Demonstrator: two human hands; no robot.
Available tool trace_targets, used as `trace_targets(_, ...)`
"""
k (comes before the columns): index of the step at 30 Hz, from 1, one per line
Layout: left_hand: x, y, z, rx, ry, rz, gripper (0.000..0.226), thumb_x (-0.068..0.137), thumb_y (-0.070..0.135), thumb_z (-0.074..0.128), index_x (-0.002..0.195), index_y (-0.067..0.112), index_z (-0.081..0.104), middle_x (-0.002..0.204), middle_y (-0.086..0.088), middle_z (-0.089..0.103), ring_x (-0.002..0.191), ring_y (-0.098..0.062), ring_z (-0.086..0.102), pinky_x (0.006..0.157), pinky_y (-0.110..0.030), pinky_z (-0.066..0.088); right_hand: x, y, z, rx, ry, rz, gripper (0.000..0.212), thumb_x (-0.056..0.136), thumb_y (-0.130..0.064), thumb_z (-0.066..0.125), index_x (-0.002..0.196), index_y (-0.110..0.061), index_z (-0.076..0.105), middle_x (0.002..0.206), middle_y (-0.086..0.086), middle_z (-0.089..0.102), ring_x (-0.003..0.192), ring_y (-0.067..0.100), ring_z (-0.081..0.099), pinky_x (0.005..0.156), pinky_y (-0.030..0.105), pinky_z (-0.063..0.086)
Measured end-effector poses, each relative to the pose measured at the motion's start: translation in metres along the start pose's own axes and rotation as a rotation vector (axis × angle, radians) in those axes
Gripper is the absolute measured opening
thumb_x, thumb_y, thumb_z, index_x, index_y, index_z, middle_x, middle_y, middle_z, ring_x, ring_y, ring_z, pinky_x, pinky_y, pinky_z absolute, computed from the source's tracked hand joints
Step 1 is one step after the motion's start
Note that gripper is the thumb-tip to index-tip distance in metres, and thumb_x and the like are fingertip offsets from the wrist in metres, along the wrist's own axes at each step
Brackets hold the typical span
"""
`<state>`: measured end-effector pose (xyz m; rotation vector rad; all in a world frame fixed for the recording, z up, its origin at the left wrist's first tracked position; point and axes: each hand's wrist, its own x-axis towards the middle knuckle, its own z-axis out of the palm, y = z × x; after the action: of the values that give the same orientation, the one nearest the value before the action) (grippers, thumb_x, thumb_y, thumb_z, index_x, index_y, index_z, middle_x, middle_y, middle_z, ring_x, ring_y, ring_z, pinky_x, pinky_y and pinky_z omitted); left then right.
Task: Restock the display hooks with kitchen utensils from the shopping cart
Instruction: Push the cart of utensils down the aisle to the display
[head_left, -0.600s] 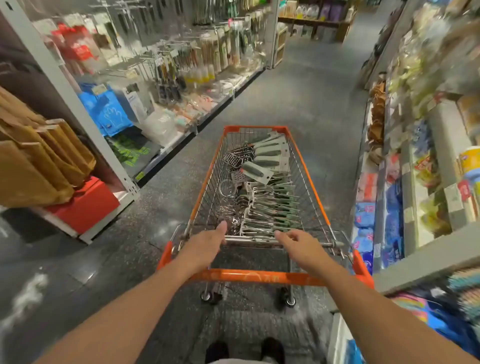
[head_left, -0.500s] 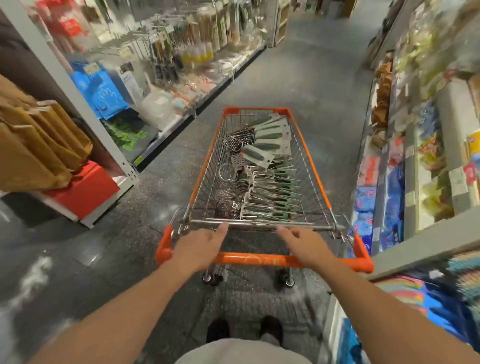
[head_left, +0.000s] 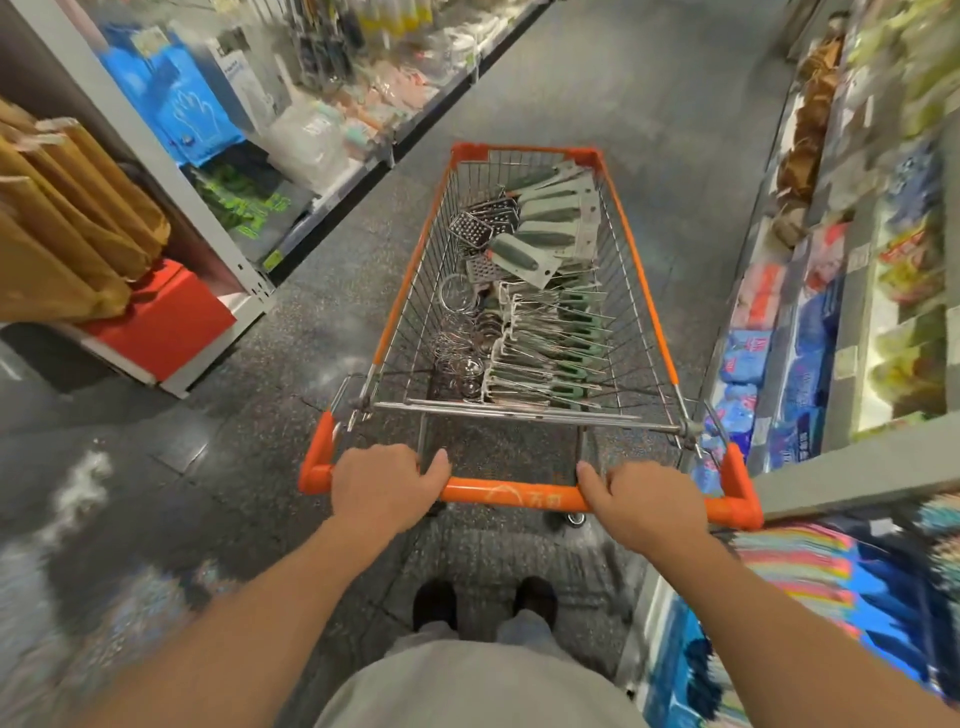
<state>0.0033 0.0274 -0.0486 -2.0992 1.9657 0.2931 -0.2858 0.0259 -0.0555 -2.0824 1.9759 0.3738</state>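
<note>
The cart (head_left: 524, 291) stands in the aisle between shelves to its left (head_left: 322, 156) and shelves to its right (head_left: 852, 332). Both hands are on its handle (head_left: 514, 496), the left hand (head_left: 387, 488) near the left end and the right hand (head_left: 647, 501) near the right end. Utensils (head_left: 540, 332) lie in the basket. Two shoes (head_left: 485, 603) stand behind the handle.
</note>
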Motion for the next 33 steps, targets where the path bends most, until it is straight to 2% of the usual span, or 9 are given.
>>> trace_targets(3,0.005,0.005,-0.002,0.033,-0.007,-0.041,0.067,0.098,0.064,0.031,0.068,0.017,0.067,0.054,0.005,0.043,0.061,-0.021,0.051,0.062,-0.032,0.033,0.004,0.000,-0.001,-0.025,0.020,0.000,0.068,0.101,-0.067,0.025,0.062,-0.018,0.050,0.061,-0.003,0.050,0.060,0.022,0.054,0.053,0.030,0.033)
trace_targets(5,0.009,0.006,-0.004,0.025,0.001,-0.046,0.065,0.098,0.063,0.033,0.068,0.017,0.066,0.054,0.005,0.042,0.060,-0.021,0.051,0.060,-0.032,0.034,0.009,0.001,-0.003,-0.012,0.020,0.004,0.067,0.101,-0.066,0.025,0.059,-0.018,0.048,0.059,-0.004,0.047,0.059,0.022,0.051,0.054,0.031,0.034)
trace_targets(8,0.023,0.004,-0.009,-0.010,0.000,-0.012,0.069,0.099,0.066,0.030,0.064,0.017,0.064,0.055,0.006,0.052,0.054,-0.015,0.056,0.055,-0.028,0.042,0.025,0.000,-0.010,-0.007,0.015,-0.016,0.065,0.100,-0.065,0.026,0.062,-0.018,0.051,0.060,-0.003,0.050,0.061,0.024,0.054,0.056,0.031,0.036)
trace_targets(11,0.045,-0.002,-0.014,-0.030,0.006,-0.004,0.072,0.099,0.068,0.027,0.062,0.018,0.064,0.057,0.006,0.058,0.056,-0.014,0.061,0.059,-0.027,0.051,0.045,-0.003,-0.019,0.038,-0.007,-0.039,0.068,0.101,-0.064,0.024,0.064,-0.017,0.056,0.061,-0.002,0.056,0.057,0.019,0.055,0.052,0.029,0.035)
trace_targets(14,0.067,-0.009,-0.019,-0.016,0.012,-0.023,0.072,0.098,0.068,0.027,0.066,0.018,0.066,0.062,0.003,0.061,0.063,-0.019,0.062,0.064,-0.030,0.049,0.067,-0.003,-0.032,0.067,-0.069,-0.075,0.075,0.102,-0.069,0.021,0.073,-0.016,0.065,0.066,0.000,0.059,0.064,0.021,0.057,0.055,0.030,0.035)
trace_targets(17,0.091,-0.012,-0.023,0.005,0.007,-0.053,0.071,0.098,0.066,0.025,0.067,0.018,0.066,0.065,0.002,0.062,0.066,-0.021,0.063,0.071,-0.032,0.053,0.085,0.008,-0.041,0.016,-0.052,-0.069,0.081,0.101,-0.072,0.017,0.079,-0.017,0.072,0.069,-0.001,0.060,0.067,0.023,0.058,0.058,0.032,0.038)
trace_targets(26,0.166,-0.015,-0.049,0.014,-0.011,-0.114,0.077,0.098,0.073,0.020,0.074,0.018,0.067,0.075,0.000,0.060,0.078,-0.024,0.062,0.075,-0.034,0.052,0.160,0.010,-0.066,0.039,0.000,-0.064,0.074,0.100,-0.071,0.021,0.065,-0.017,0.057,0.064,-0.001,0.053,0.066,0.027,0.055,0.062,0.034,0.040)
trace_targets(29,0.199,-0.011,-0.059,0.026,-0.011,-0.126,0.080,0.096,0.077,0.017,0.075,0.019,0.066,0.084,-0.003,0.064,0.077,-0.024,0.062,0.070,-0.034,0.049,0.193,0.012,-0.080,0.049,0.006,-0.075,0.074,0.100,-0.071,0.020,0.066,-0.017,0.058,0.065,-0.002,0.052,0.068,0.027,0.055,0.064,0.035,0.041)
trace_targets(33,0.249,0.000,-0.070,0.029,0.034,-0.112,0.085,0.094,0.080,0.016,0.072,0.017,0.069,0.078,-0.002,0.067,0.076,-0.024,0.066,0.072,-0.033,0.053,0.249,0.026,-0.102,-0.012,0.045,-0.072,0.073,0.100,-0.071,0.019,0.067,-0.017,0.055,0.074,0.002,0.059,0.078,0.029,0.062,0.067,0.034,0.041)
